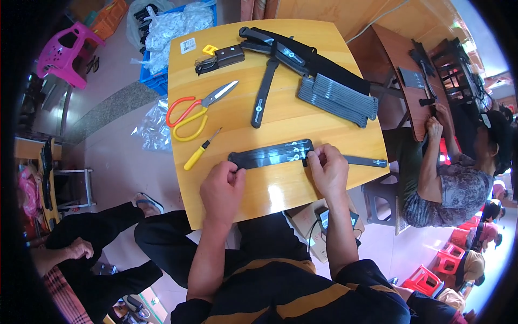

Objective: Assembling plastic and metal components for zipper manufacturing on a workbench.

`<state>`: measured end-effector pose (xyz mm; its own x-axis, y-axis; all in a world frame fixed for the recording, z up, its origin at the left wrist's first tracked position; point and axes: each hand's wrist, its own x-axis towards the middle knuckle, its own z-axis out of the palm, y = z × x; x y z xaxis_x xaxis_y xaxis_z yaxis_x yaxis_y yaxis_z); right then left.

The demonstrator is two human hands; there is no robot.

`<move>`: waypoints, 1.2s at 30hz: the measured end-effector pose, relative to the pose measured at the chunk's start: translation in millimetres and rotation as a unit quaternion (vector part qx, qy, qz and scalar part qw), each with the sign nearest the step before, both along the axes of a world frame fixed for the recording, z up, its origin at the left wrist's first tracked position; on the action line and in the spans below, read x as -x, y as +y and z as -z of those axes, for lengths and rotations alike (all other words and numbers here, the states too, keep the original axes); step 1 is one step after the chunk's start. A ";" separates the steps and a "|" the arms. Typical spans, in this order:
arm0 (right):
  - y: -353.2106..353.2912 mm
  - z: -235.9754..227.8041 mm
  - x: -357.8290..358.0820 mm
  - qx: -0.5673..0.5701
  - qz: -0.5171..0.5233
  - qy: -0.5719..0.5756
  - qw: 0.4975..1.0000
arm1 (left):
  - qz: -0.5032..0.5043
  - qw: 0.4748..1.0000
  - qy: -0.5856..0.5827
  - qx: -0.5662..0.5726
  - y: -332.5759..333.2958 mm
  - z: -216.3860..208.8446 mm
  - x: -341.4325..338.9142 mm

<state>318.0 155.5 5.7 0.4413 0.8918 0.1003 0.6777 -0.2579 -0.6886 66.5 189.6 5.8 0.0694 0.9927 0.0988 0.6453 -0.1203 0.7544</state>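
Observation:
A few flat black straps (272, 155) with printed marks lie lined up near the front of the table. My left hand (222, 190) pinches their left end, and my right hand (329, 171) grips the right end between thumb and fingers. Beside my right hand a single black strap (369, 161) points toward the table's right edge. Farther back sits a neat stack of dark grey straps (337, 100). Behind it are more black straps (286, 54), and one loose strap (264, 97) slants toward me.
On the yellow table (213, 137) lie scissors (203, 108) with red and yellow handles, a yellow-handled screwdriver (199, 152) and a dark brown case (229, 55). A blue crate (155, 81) with plastic bags stands left. A person (450, 183) works at a brown table right; another person's hand (80, 249) shows lower left.

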 end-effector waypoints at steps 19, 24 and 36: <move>11.1 -3.0 -26.3 0.046 -0.082 0.043 0.995 | 0.192 0.976 0.055 -0.088 12.1 17.9 -134.1; 19.8 -14.8 -32.7 0.066 -0.111 0.003 0.992 | 0.173 0.979 0.051 -0.096 14.3 20.9 -137.3; 47.6 -5.7 -57.5 0.157 -0.183 -0.012 0.970 | 0.166 0.980 -0.016 -0.113 16.6 24.0 -137.4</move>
